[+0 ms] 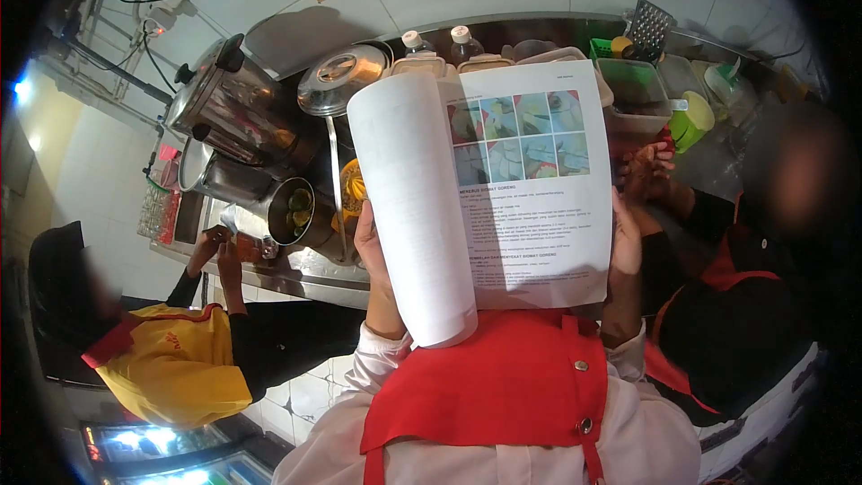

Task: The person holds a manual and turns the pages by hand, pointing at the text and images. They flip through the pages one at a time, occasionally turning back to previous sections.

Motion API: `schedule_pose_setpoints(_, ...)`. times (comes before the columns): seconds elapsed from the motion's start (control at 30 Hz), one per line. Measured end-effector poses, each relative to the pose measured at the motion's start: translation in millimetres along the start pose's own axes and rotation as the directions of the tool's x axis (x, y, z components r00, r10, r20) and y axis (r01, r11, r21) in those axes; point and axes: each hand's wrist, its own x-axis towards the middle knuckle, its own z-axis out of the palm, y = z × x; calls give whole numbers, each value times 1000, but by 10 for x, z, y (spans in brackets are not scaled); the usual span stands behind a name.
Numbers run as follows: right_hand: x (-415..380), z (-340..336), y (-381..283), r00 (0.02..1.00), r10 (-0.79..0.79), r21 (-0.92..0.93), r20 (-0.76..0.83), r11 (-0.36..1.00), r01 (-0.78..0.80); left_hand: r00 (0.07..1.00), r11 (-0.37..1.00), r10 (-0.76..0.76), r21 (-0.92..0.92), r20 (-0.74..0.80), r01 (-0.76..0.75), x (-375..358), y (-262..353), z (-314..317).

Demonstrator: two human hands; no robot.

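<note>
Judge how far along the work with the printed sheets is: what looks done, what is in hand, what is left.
Done: one page is curled back. In hand: left hand and right hand hold the sheets up, photo page facing. Left: the pots on the counter sit untouched by these hands.

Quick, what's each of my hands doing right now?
Left hand: closed on the rolled-back left side of the white printed paper booklet.
Right hand: gripping the booklet's right edge.

Single head-worn view, steeply downward, close over a held paper sheet and steel counter.
</note>
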Motion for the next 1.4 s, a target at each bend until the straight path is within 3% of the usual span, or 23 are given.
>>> schedule_pose_setpoints(0.2,-16,48,-14,999,16,20,34,1000,-17,998,1000,-20,0,-58,20,7,12,-30)
schedule_pose_setpoints(0.37,-17,21,-14,999,-10,-28,-34,1000,9,996,1000,-24,-15,-91,23,11,5,-20)
schedule_pose_setpoints(0.5,6,-47,10,998,-18,2,-57,1000,18,995,1000,-11,19,-95,12,4,8,-34)
schedule_pose_setpoints(0.57,-18,-10,-11,999,-37,-26,-9,999,37,999,998,-36,-57,5,37,9,27,-71)
schedule_pose_setpoints(0.9,-17,-79,20,998,-53,37,-45,998,55,999,1000,-17,26,-48,18,-29,35,1)
schedule_pose_setpoints(1.1,-67,30,-24,998,-48,-47,-31,998,47,994,998,-62,26,-88,64,-60,36,12)
schedule_pose_setpoints(1.2,-112,172,-23,999,-36,-76,-40,997,33,977,986,-94,115,-189,117,-69,6,113)
schedule_pose_setpoints(1.27,-113,156,4,982,-17,-162,188,986,48,960,857,-84,471,-268,207,-66,-60,181)
schedule_pose_setpoints(1.3,-56,52,92,979,-60,-281,194,953,115,958,795,-80,562,-276,228,-49,-98,215)
schedule_pose_setpoints(1.33,-47,-15,156,973,-94,-446,211,876,181,970,727,-42,658,-241,195,-35,-160,267)
schedule_pose_setpoints(1.4,-152,306,151,914,-146,-701,379,599,387,955,615,-82,740,-285,273,-70,-248,237)
